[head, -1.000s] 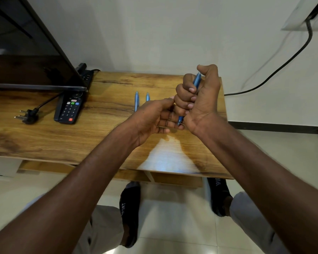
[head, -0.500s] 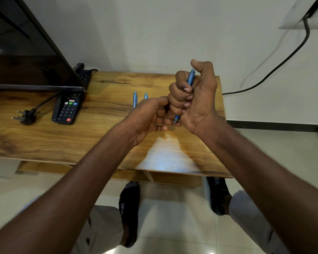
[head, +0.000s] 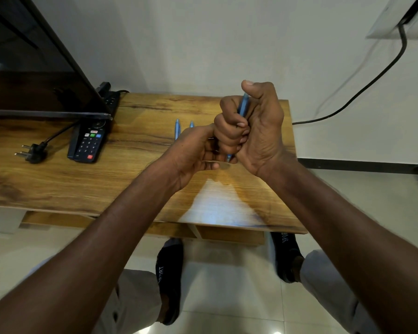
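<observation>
- You see three blue pens: a held pen (head: 243, 106) at centre frame, a long pen (head: 177, 130) and a half-hidden pen (head: 191, 124) just left of it
- Two hands: left hand (head: 193, 150), right hand (head: 258, 126)
- One remote (head: 89, 143) and one plug (head: 34, 151) at middle left

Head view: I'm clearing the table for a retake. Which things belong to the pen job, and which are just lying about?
In the job: blue pen, gripped by the right hand; left hand at its lower tip; probably the spare pen and second spare pen behind them.

Lying about: remote control, plug, television, wall cable.
</observation>
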Demonstrator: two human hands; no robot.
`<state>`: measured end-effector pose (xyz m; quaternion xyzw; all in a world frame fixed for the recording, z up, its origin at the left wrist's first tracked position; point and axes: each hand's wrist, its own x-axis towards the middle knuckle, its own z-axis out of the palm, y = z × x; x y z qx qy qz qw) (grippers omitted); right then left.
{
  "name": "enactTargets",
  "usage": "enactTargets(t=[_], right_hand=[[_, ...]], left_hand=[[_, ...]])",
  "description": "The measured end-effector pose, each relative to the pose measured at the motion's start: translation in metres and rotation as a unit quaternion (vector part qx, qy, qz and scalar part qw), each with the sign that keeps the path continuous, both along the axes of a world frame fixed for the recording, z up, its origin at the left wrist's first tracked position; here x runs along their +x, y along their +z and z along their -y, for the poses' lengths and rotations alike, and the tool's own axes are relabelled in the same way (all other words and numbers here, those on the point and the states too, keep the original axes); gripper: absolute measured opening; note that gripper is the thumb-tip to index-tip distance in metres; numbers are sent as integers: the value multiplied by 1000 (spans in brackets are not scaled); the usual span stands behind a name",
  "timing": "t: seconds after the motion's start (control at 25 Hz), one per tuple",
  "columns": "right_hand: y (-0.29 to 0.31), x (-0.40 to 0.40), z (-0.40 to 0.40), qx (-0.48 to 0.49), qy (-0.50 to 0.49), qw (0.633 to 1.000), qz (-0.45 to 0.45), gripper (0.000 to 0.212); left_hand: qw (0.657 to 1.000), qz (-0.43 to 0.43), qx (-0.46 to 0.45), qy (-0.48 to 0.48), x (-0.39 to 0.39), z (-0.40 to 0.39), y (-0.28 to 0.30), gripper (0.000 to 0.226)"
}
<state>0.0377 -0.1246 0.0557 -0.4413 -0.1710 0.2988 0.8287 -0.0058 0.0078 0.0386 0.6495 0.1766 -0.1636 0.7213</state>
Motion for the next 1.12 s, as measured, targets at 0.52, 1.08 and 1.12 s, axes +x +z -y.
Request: enactTargets(t=[0.52, 1.08, 1.12], right_hand=[[2, -6, -6, -49, -43, 997, 42, 48], [0, -12, -9, -75, -55, 991, 91, 50], [-1, -12, -9, -78, -57, 991, 97, 50]], left_hand=[[1000, -6, 12, 15, 0, 1, 0, 32], [1000, 1, 16, 15, 0, -1, -1, 27], [1000, 2, 16, 14, 0, -1, -2, 27]])
